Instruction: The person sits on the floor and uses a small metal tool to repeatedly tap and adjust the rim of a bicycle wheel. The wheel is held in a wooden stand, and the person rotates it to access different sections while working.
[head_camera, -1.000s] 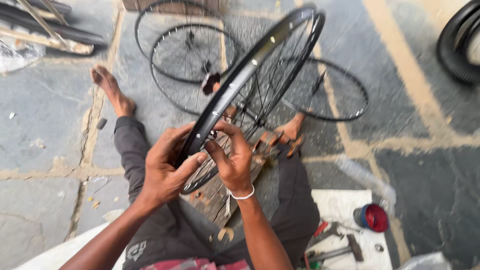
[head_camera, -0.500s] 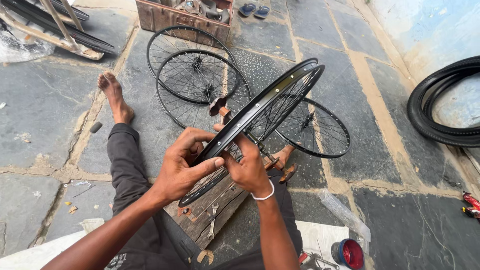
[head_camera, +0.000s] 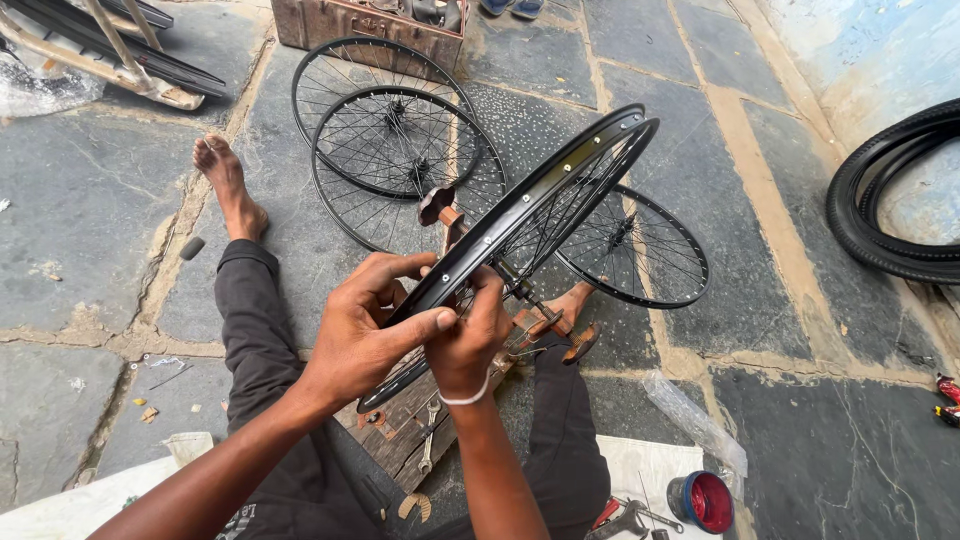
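Observation:
A black spoked bicycle wheel (head_camera: 560, 185) stands tilted over a wooden board (head_camera: 400, 430) between my legs. My left hand (head_camera: 365, 330) grips the near part of its rim, thumb on top. My right hand (head_camera: 470, 335) is closed at the rim's inner side among the spokes, right beside the left thumb. What its fingertips pinch is hidden. A spanner (head_camera: 427, 450) lies on the board below the hands.
Three more black spoked wheels lie on the stone floor: two stacked (head_camera: 400, 140) ahead, one (head_camera: 650, 250) to the right. Black tyres (head_camera: 890, 190) lean at the right wall. A rusty metal box (head_camera: 370, 22) stands at the back. A red-and-blue tin (head_camera: 700, 500) and tools (head_camera: 625, 520) sit near my right knee.
The view has tilted and the wheel now leans further right. Both hands stay on the near rim, the right one shifted a little along it.

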